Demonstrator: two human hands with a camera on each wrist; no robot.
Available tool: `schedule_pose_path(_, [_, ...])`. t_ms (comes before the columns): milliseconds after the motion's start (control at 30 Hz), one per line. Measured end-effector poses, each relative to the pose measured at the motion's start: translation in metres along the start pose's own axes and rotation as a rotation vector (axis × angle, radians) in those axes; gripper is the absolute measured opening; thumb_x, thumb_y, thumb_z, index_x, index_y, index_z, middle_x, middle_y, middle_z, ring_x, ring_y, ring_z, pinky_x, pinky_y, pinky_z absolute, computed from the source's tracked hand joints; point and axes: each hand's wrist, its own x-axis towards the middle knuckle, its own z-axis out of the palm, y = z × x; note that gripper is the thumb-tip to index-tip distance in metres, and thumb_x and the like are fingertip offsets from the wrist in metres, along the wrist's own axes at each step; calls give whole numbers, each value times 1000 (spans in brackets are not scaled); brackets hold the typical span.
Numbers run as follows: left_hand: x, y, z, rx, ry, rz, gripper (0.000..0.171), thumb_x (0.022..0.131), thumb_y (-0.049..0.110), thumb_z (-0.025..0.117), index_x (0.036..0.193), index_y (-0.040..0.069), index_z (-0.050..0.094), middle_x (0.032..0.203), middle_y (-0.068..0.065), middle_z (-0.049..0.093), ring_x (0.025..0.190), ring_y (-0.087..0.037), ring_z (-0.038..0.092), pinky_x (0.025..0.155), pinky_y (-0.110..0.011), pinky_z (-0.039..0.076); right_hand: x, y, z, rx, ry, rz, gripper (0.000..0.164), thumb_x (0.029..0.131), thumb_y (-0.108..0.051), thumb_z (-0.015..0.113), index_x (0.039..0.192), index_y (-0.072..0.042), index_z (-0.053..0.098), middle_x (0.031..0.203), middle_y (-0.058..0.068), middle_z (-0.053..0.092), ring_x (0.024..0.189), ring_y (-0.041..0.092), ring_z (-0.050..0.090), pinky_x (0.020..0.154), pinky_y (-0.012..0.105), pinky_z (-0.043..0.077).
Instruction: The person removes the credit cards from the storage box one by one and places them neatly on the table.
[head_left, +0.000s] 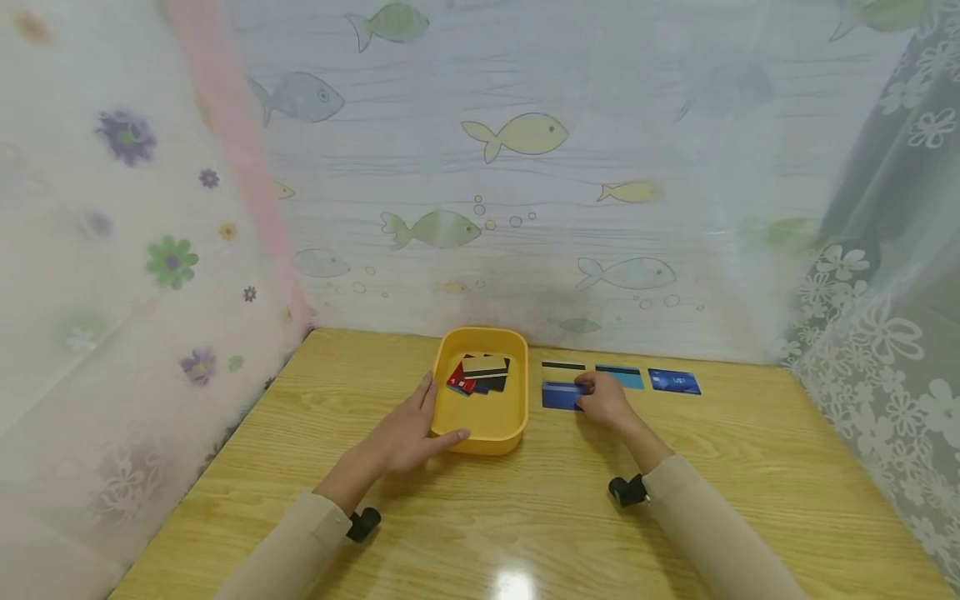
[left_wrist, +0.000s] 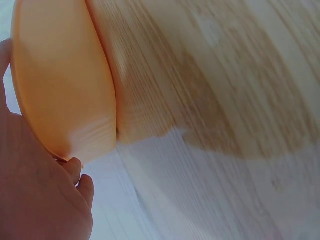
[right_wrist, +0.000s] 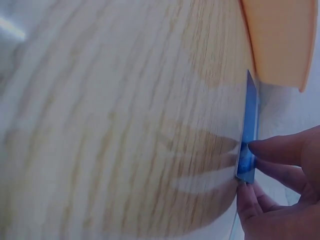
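Note:
A yellow plastic container sits on the table, and my left hand holds it at the left side, its thumb along the front corner. In the left wrist view, that hand has its fingertips curled at the container's rim. Inside lie several overlapping cards: a gold card on top, a red card and dark ones beneath. To the right of the container, my right hand pinches a dark blue card by its right end. The right wrist view shows this card edge-on, low over the table.
Behind the dark blue card lies a yellowish card with a black stripe. A light blue card and a blue VIP card lie in a row to its right. A fish-patterned curtain hangs along the table's far edge.

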Motion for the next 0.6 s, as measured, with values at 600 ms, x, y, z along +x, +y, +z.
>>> schedule_pose_path(600, [-1, 2, -1, -7, -9, -9, 116, 91, 82, 46, 164, 2, 4, 172, -15, 0, 154, -36, 21, 121, -52, 28, -1, -3, -1, -25, -9, -44, 32, 92, 8, 62, 124, 14, 65, 128, 33, 62, 119, 49, 58, 96, 57, 52])
